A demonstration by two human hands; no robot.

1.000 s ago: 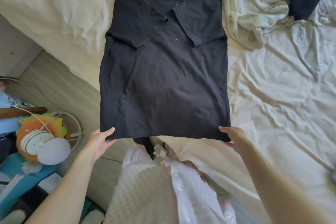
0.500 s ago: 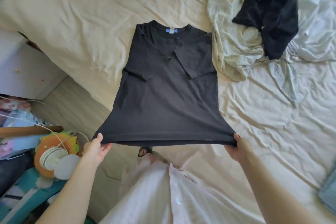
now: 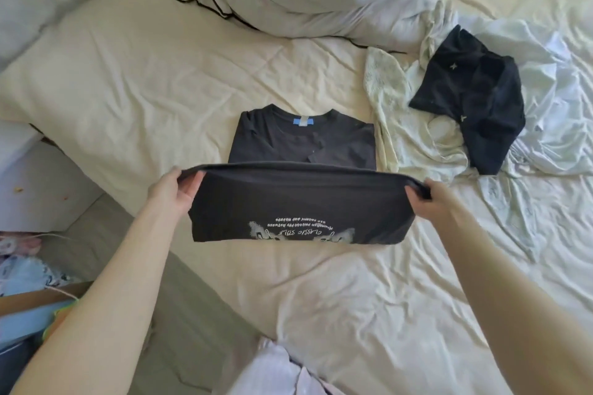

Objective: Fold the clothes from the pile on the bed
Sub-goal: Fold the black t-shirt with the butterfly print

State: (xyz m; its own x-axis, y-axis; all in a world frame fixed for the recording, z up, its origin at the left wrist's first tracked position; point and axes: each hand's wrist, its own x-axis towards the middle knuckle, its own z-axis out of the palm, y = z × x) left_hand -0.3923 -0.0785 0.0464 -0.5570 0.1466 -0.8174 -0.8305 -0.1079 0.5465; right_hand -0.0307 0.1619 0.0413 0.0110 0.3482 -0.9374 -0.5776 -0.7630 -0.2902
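At frame centre on the cream bed sheet (image 3: 160, 99), black T-shirt (image 3: 298, 202) lifted by its hem, pinched by left hand (image 3: 173, 191) and right hand (image 3: 431, 202); crumpled clothes pile (image 3: 449, 112) at upper right.

The left hand (image 3: 171, 189) and right hand (image 3: 431, 199) pinch the black T-shirt (image 3: 298, 202) by its hem corners, lifted, 1 printed panel hanging below the fingers, its collar flat on the bed (image 3: 160, 90) beyond them.
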